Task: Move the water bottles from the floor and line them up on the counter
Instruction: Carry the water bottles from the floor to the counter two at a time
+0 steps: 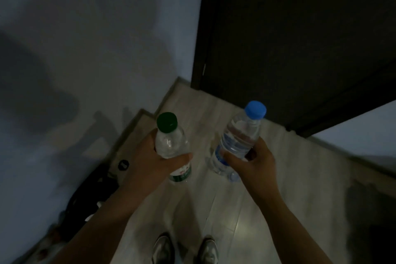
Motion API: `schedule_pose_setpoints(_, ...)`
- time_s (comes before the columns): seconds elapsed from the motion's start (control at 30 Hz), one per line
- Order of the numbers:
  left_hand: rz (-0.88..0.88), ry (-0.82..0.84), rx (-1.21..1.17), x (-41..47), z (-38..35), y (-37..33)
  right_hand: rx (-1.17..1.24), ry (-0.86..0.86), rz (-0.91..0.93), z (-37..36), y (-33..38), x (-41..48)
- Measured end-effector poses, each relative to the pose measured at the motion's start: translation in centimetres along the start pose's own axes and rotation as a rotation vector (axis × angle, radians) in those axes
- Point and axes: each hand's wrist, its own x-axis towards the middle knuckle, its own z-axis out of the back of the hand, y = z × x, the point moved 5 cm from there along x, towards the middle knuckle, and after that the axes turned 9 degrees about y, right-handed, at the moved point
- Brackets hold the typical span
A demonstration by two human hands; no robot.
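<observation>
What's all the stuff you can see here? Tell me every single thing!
green-capped bottle: one, clear with a green and white label, held up above the floor on the left
blue-capped bottle: one, clear with a blue label, held up on the right, tilted
floor: one, pale tiles, under everything
wall: one, greyish white, on the left
door: one, very dark, at the upper right
dark clutter: black, on the floor by the wall at the lower left; too dim to tell what it is
shoes: two, grey, at the bottom edge
left hand: one, grips the green-capped bottle
right hand: one, grips the blue-capped bottle
</observation>
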Motion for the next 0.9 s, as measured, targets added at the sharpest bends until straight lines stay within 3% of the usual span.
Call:
schedule_pose_setpoints(0.13, -0.086, -0.013, -0.006, -3.4, 2.0, -11.5, -0.03, 0.005, 0.096, 2.7, 12.0, -1.2)
schedule_pose_setpoints(0.23, -0.159, -0.132, -0.065, -5.7, 3.8, -19.5, -0.086, -0.004, 0.219, 4.9, 20.3, -2.0)
schedule_pose_setpoints(0.43, -0.311, -0.211, -0.025, -7.8, 4.9, -31.0, -0.076, 0.051, 0.414, 8.1, 31.0, -0.7)
schedule_pose_setpoints(0.7, -0.409, -0.5, -0.031, -10.4, 4.0, -39.1, 0.133, 0.18, 0.574, 11.8, 38.8, 2.9)
schedule_pose_setpoints(0.9, -0.436, -0.669, -0.084, -15.3, 5.7, -41.9, 0.205, 0.312, 0.725, 10.3, 43.7, 2.8)
